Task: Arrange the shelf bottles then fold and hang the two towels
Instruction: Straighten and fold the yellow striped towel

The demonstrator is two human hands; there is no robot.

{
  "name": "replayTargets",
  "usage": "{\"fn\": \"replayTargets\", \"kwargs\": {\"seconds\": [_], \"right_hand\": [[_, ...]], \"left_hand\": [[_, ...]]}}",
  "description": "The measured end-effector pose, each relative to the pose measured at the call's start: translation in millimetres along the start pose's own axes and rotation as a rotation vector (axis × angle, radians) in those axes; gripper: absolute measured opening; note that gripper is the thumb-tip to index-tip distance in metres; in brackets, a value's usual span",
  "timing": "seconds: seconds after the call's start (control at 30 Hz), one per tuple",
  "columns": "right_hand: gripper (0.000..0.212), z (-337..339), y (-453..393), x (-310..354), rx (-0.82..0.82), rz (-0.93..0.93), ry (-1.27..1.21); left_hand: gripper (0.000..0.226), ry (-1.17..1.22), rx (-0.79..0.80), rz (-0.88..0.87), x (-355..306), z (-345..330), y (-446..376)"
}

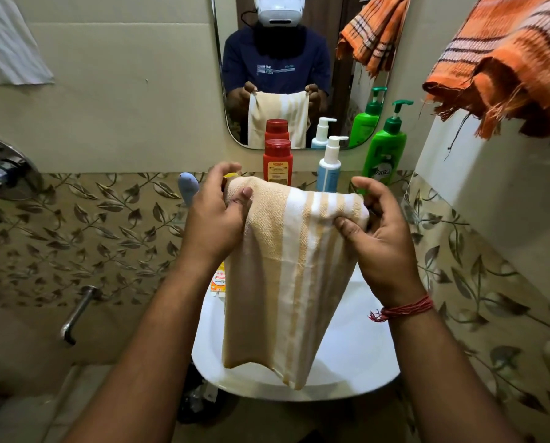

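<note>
Both hands are up over the sink (356,372) with the beige towel (286,276) between them. The left hand (217,215) pinches the towel's top left corner, thumb pressed on the cloth, fingers curled behind it. The right hand (379,238) grips the top right corner, thumb on the front, fingers wrapped round the back edge. Between the two grips the top edge runs nearly level, and the folded towel hangs straight down from it, its white stripes running lengthwise, the lower end dangling above the basin.

Just beyond the grip stand the bottles in a row: a red bottle (277,161) behind the left hand's fingertips, a blue pump bottle (329,169) past the middle of the towel's edge, a green pump bottle (384,148) beyond the right hand. Up and to the right of the right hand, the orange towel (510,55) is draped over a white ledge. The mirror (235,75) straight ahead shows the same two-handed hold.
</note>
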State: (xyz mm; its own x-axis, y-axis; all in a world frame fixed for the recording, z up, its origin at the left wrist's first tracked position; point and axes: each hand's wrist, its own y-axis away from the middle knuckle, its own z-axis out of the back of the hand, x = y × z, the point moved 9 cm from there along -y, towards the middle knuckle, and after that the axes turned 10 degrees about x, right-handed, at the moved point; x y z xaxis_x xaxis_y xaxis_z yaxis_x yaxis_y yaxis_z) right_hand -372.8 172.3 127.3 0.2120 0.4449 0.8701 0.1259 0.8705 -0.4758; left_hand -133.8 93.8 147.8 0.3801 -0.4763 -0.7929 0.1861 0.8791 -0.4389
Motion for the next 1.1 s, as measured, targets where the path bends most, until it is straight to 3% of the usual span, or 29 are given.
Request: {"fn": "replayTargets", "kwargs": {"seconds": [0.07,0.17,0.3,0.37,0.47,0.53,0.6,0.67,0.9,1.1], "right_hand": [[0.054,4,2,-3,-0.032,0.008,-0.003],[0.053,9,2,-3,-0.053,-0.008,0.16],[0.039,4,0,7,-0.004,0.029,0.621],[0.026,8,0,11,-0.003,0.035,0.704],[0.007,22,-1,21,-0.056,0.063,0.674],[0.0,28,-3,24,-0.031,0.052,0.471],[0.004,32,-4,22,-0.032,0.007,0.269],[0.006,39,-5,25,-0.107,0.02,0.219],[0.003,60,-3,50,-0.353,0.112,0.382],[0.012,79,24,100,-0.569,0.214,0.604]], "left_hand": [[0.046,0.202,0.141,0.024,9,-9,-2],[0.063,0.046,0.315,0.003,6,-20,-1],[0.035,-0.287,0.231,-0.099,-8,-23,-1],[0.017,-0.402,0.168,-0.121,-11,-25,0],[0.011,-0.451,0.024,-0.129,-17,-16,-2],[0.009,-0.254,0.044,-0.097,-18,-18,-7],[0.008,0.087,0.087,-0.031,-13,-28,-14],[0.009,0.284,0.044,-0.021,-13,-38,-21],[0.012,0.326,-0.152,-0.138,-47,-65,-27],[0.011,0.437,-0.106,-0.312,-89,-80,-29]]}}
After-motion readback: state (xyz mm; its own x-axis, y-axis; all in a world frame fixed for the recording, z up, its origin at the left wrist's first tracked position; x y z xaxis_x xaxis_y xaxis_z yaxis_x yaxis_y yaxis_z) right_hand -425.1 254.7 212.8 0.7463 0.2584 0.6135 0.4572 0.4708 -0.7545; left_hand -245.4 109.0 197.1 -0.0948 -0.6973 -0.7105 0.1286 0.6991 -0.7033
